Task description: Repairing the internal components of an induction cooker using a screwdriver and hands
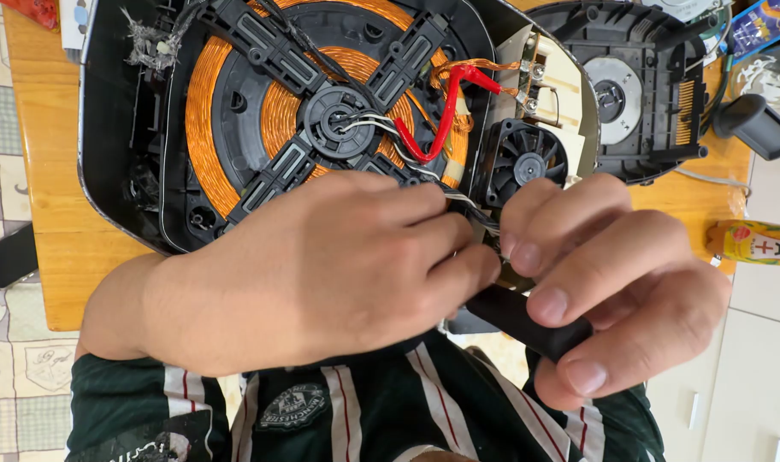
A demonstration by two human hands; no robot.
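Observation:
An opened induction cooker (125,111) lies on the wooden table (52,162), showing a copper coil (203,111), a black centre hub (339,120), red and white wires (446,107) and a small black fan (520,161). My left hand (313,274) rests over the cooker's near edge, its fingertips pinching the wire bundle (471,208) by the fan. My right hand (617,282) grips a black tool handle (518,316), its tip hidden between the two hands.
A second black plastic housing (642,94) lies to the right of the cooker. A yellow drink carton (753,242) and a black cylindrical object (758,124) sit at the right. A dark flat object (5,255) lies left on the patterned floor.

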